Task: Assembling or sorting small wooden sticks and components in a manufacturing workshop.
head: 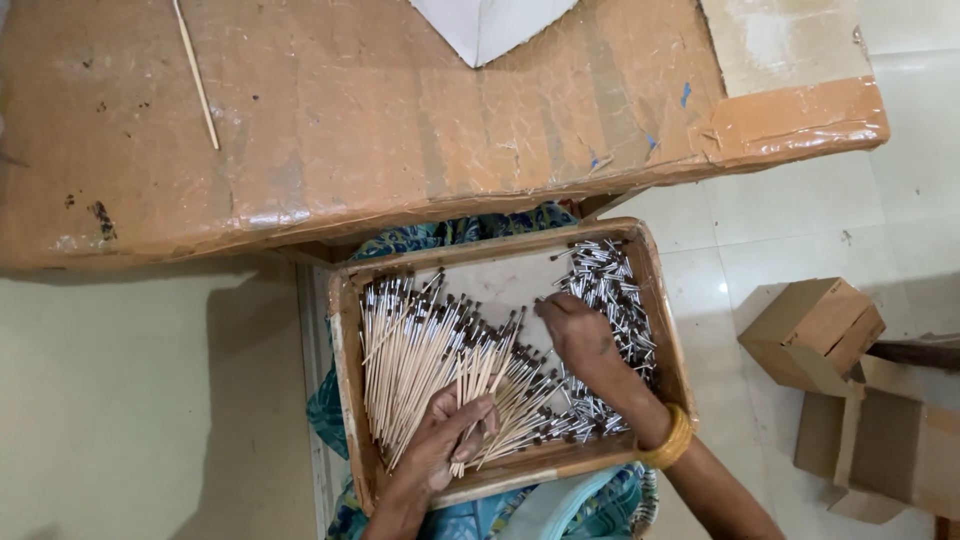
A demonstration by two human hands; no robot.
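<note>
Clearly, both hands are kept inside a shallow wooden tray (345, 330) that appears to be rested on the lap, low under the edge of a cardboard-covered table (350, 130), so the sticks are corralled by its walls and kept within reach. Farthest left, a dense sheaf of thin sticks (400, 350) with dark, silvery tips is laid roughly parallel, just beyond and to the left of the left hand (445, 440). That hand is curled closed around a small fan of these sticks, the fingers (470, 415) wrapped over them so the tipped ends are splayed up and to the right. Just right of that grip, the right hand (580, 335) is laid palm-down on the pile, fingers bent toward the tray's middle; whether anything is pinched beneath cannot be told. A yellow bangle (672, 437) is worn on that wrist. Beyond it, short silvery pieces (610, 285) are heaped against the right wall. Little room is left toward the table edge; open floor is seen rightward, up to some cardboard boxes (815, 330).
</note>
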